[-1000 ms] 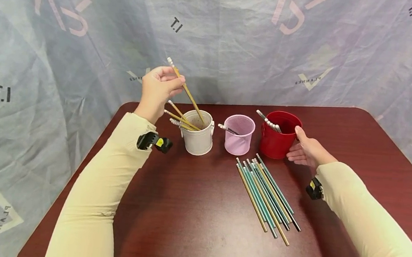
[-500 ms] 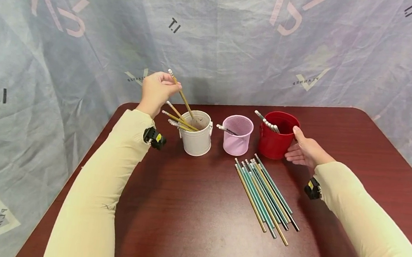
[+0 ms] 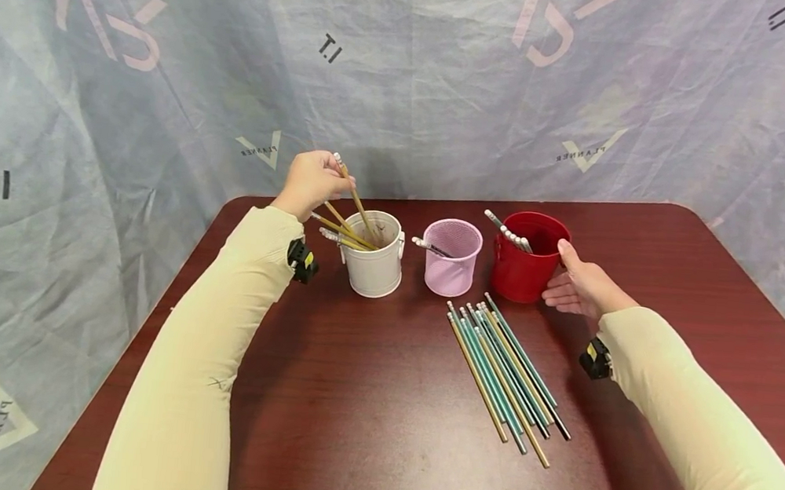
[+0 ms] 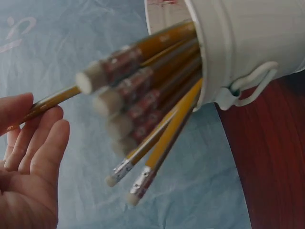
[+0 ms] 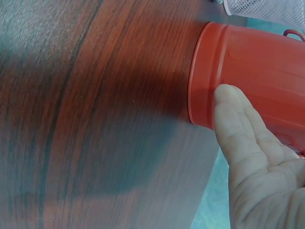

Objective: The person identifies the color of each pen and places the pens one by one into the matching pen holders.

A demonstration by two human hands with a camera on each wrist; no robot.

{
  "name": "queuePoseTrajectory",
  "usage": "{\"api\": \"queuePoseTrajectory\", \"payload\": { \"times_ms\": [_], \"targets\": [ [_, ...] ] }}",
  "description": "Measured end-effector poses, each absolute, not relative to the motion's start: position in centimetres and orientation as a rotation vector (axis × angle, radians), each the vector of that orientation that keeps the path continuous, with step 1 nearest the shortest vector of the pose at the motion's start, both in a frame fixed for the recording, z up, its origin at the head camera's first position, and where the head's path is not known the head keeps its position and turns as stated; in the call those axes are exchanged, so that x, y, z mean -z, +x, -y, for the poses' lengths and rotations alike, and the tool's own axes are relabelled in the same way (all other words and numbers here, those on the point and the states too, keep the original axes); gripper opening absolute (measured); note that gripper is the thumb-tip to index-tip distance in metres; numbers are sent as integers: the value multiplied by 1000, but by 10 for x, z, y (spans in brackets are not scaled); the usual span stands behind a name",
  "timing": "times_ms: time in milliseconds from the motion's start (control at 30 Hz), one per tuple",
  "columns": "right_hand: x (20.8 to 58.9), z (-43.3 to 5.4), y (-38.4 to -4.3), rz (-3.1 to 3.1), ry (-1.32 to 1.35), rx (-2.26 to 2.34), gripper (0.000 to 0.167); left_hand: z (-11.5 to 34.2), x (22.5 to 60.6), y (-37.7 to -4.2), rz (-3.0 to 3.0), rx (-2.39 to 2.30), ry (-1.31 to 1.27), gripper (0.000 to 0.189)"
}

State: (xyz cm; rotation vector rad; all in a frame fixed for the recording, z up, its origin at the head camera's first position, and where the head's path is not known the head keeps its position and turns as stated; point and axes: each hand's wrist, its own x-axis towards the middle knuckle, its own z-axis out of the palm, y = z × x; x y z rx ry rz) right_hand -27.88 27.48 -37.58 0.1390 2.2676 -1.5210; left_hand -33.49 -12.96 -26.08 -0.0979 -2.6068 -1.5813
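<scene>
My left hand (image 3: 313, 180) pinches a yellow pencil (image 3: 360, 208) near its eraser end, over the white bucket (image 3: 374, 276). The pencil slants down to the right, its lower end inside the bucket. Several other yellow pencils (image 4: 169, 136) lean out over the rim on the left, erasers outward, as the left wrist view shows close up. At the right, my right hand (image 3: 590, 286) touches the side of the red bucket (image 3: 523, 277), thumb by the rim. In the right wrist view its fingers lie straight against the red wall. Green pencils with white erasers lean inside that bucket.
Between the two buckets stands a pink mesh cup (image 3: 449, 279) with dark pencils leaning left. In front of it, green and yellow pencils (image 3: 477, 378) lie side by side on the dark red table (image 3: 363, 400). A grey printed cloth (image 3: 418, 121) hangs behind.
My left hand has come down with the yellow pencil, most recently shifting slightly right, and the pencil sits lower in the white bucket. My right hand and the red bucket have stayed put.
</scene>
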Motion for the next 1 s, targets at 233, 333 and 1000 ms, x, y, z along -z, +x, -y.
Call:
{"api": "queuePoseTrajectory", "payload": {
  "times_ms": [233,333,1000],
  "targets": [
    [373,-272,-278,-2289,131,1536,93,127,273,-336,2682,1535,-128,18],
    [373,-270,-277,-2294,136,1536,93,127,280,-336,2741,1455,-163,17],
    [376,-269,-276,-2279,176,1572,94,132,299,-333,3003,1071,-338,13]
  ]
}}
